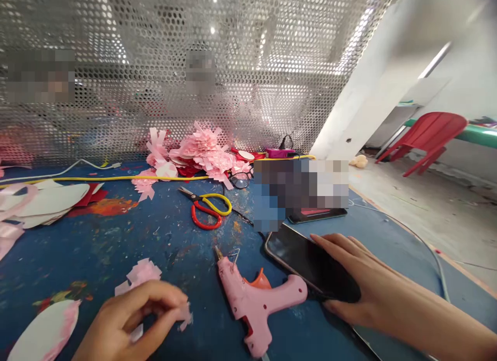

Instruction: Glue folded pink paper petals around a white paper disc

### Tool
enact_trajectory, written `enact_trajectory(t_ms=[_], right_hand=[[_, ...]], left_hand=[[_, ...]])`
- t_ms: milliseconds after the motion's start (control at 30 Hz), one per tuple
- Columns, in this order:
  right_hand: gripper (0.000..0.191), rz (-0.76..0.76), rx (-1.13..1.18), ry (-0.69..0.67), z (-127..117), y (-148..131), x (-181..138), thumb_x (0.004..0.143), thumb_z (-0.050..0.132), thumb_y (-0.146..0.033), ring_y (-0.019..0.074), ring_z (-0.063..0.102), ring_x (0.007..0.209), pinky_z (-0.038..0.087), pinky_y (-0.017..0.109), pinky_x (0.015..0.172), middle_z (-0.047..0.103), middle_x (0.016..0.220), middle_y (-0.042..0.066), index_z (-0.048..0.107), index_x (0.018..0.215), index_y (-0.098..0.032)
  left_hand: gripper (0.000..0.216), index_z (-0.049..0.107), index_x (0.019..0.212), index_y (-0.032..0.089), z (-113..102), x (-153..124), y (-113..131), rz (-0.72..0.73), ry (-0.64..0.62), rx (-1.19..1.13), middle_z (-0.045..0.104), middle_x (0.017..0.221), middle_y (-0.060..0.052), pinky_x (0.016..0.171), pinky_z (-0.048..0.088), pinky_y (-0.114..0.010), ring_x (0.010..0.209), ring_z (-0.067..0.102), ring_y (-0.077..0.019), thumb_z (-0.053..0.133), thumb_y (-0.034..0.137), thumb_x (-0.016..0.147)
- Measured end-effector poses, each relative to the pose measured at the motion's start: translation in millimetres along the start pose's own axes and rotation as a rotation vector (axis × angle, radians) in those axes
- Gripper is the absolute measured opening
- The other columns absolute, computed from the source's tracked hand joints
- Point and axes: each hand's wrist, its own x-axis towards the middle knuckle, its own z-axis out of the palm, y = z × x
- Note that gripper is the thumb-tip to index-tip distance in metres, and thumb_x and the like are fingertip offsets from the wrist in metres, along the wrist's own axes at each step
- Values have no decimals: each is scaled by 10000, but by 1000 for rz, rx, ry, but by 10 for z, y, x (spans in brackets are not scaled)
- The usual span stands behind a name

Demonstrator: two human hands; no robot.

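Pinched between the thumb and forefinger of my left hand (135, 319) is the end of a pink ribbon (143, 272); more of it shows behind the fingers. A white oval piece with a pink edge (44, 335) lies to the left of that hand. My right hand (349, 278) is closed around the lower part of a dark smartphone (306, 257), whose screen is black. Between both hands a pink glue gun (252, 299) rests on its side, nozzle pointing away. Red-and-yellow-handled scissors (207, 208) lie beyond it, blades partly apart.
A heap of pink fringed ribbon (202, 149) sits against the perforated metal panel (155, 66). White and red oval pieces (50, 200) are stacked at left. Cables (171, 178) cross the blue table (116, 231). A purple power strip (279, 153) and red chair (427, 136) stand farther back.
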Motion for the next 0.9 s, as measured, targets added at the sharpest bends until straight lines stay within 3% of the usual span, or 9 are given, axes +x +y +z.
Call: enact_trajectory(t_ms=[33, 100, 200, 267, 367, 467, 567, 700, 900], right_hand=[[695, -54, -13, 15, -9, -59, 15, 669, 589, -246, 283, 557, 1130, 534, 395, 881, 495, 1280, 123, 376, 1330, -229], [737, -215, -19, 71, -21, -250, 71, 674, 599, -241, 296, 487, 1207, 509, 433, 911, 434, 1355, 129, 344, 1365, -223], [537, -394, -1, 31, 9, -600, 210, 657, 552, -142, 266, 511, 1160, 483, 418, 923, 543, 1253, 101, 529, 1190, -198], [402, -407, -5, 41, 58, -778, 314, 651, 507, -93, 250, 573, 1024, 485, 427, 880, 618, 1117, 96, 601, 1035, -167], [462, -427, -32, 67, 133, -912, 436, 646, 472, -49, 232, 584, 924, 466, 422, 829, 627, 1102, 96, 578, 1083, -156], [522, -502, -77, 127, 175, -935, 482, 657, 461, -49, 220, 593, 830, 453, 417, 778, 648, 1020, 75, 555, 1151, -188], [374, -475, -105, 208, 206, -877, 473, 675, 449, -68, 212, 600, 747, 466, 375, 692, 645, 898, 74, 607, 991, -191], [325, -450, 45, 399, 285, -746, 402, 767, 415, -101, 213, 617, 861, 501, 331, 709, 604, 1018, 111, 538, 1054, -190], [290, -473, 266, 387, 376, -762, 290, 876, 362, -147, 198, 629, 911, 514, 307, 739, 616, 1004, 87, 514, 1099, -252]], left_hand=[[108, 616, 755, 245, 14, 31, 49, -23, -59, -36, 689, 752, 5, 635, 574, -230, 715, 681, -177, 681, 318, 710], [187, 549, 849, 232, 52, 105, 153, -79, -42, -152, 668, 750, 9, 679, 561, -234, 719, 666, -155, 678, 296, 729], [300, 456, 913, 220, 112, 204, 279, -119, -64, -306, 647, 733, 17, 615, 521, -211, 677, 640, -131, 682, 273, 723], [327, 422, 942, 220, 129, 242, 313, -124, -73, -363, 640, 742, 22, 594, 495, -195, 664, 620, -115, 671, 255, 733], [329, 402, 967, 220, 107, 266, 284, -107, -66, -383, 635, 759, 24, 619, 481, -196, 686, 605, -108, 654, 237, 756], [334, 396, 976, 219, 60, 284, 217, -86, -40, -397, 636, 782, 20, 662, 485, -203, 718, 605, -105, 654, 224, 763], [362, 390, 977, 222, 36, 307, 177, -80, -23, -407, 639, 799, 19, 673, 492, -207, 731, 615, -106, 674, 234, 753], [417, 378, 965, 227, 43, 321, 179, -105, -4, -425, 636, 762, 29, 604, 484, -197, 681, 621, -112, 712, 281, 721], [409, 376, 962, 226, 48, 317, 192, -109, 6, -462, 641, 756, 33, 588, 473, -178, 661, 621, -98, 707, 250, 723]])
